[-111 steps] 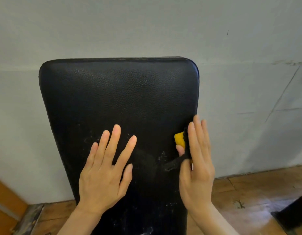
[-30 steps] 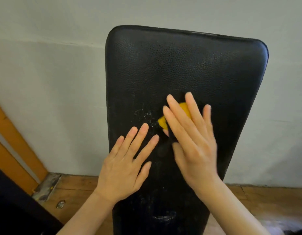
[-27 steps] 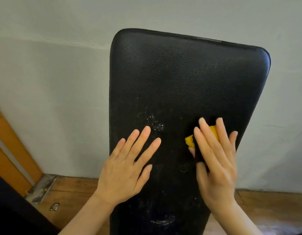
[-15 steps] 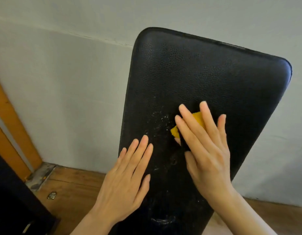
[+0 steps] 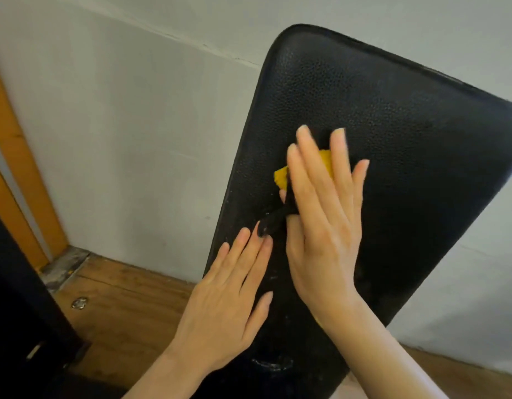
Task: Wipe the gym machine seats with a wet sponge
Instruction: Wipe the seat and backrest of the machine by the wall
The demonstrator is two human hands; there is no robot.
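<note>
A: What's the biggest thing in front of you?

B: The pale wall (image 5: 128,116), with the wooden floor (image 5: 125,309) below it. Leaning across your view is the black padded seat (image 5: 393,156), its rounded top corner at upper centre and its long left edge running down toward the floor.

A: And your hands?

B: Your right hand (image 5: 324,226) lies flat on the pad's middle, fingers straight and slightly fanned, pressing down. Your left hand (image 5: 226,306) rests flat by the pad's left edge, lower down, fingers straight and close together, just beside your right.

A: Where's the sponge?

B: The yellow sponge (image 5: 281,177) sits on the pad under your right fingers; its yellow shows left of your index finger and between the fingers. Your thumb tucks beneath, so you're pressing it more than gripping it. A dark strip (image 5: 273,221) trails from under the palm toward your left fingertips; whether it's part of the sponge, I cannot tell.

A: Anything small?

B: A little shiny bit (image 5: 79,302) on the floor near the wall.
</note>
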